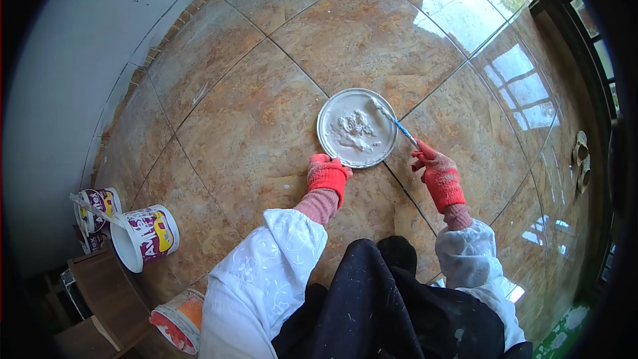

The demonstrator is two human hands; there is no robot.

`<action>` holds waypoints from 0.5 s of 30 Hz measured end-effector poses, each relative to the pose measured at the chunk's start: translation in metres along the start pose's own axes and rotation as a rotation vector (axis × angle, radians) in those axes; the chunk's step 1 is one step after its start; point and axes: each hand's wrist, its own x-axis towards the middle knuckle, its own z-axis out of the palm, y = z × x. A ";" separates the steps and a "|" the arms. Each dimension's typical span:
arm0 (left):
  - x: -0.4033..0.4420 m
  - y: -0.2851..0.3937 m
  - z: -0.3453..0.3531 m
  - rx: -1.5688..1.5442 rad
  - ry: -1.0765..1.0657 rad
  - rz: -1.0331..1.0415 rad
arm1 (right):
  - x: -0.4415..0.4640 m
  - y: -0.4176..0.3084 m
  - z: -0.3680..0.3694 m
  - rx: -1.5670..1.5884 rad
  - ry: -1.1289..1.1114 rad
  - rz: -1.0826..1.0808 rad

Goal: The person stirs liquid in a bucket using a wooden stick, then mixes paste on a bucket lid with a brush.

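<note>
At left, a bucket (157, 231) is standing on the tiles (219, 133), with an orange tub (191, 310) sitting near it. At centre, the near edge of a round tray (319, 126) is being touched by the curled, gloved left hand (328, 174); whether the rim is being gripped cannot be told. White paste (355, 129) is being held in the tray, on the tiles. A blue-handled tool (403, 129), its coated head resting in the paste, is being pinched by the right hand (438, 174), also gloved. Slippers (582, 161) are lying at far right.
</note>
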 end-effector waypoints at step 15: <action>0.001 -0.003 0.000 0.159 0.027 0.059 | -0.021 0.023 0.003 -0.136 -0.095 -0.166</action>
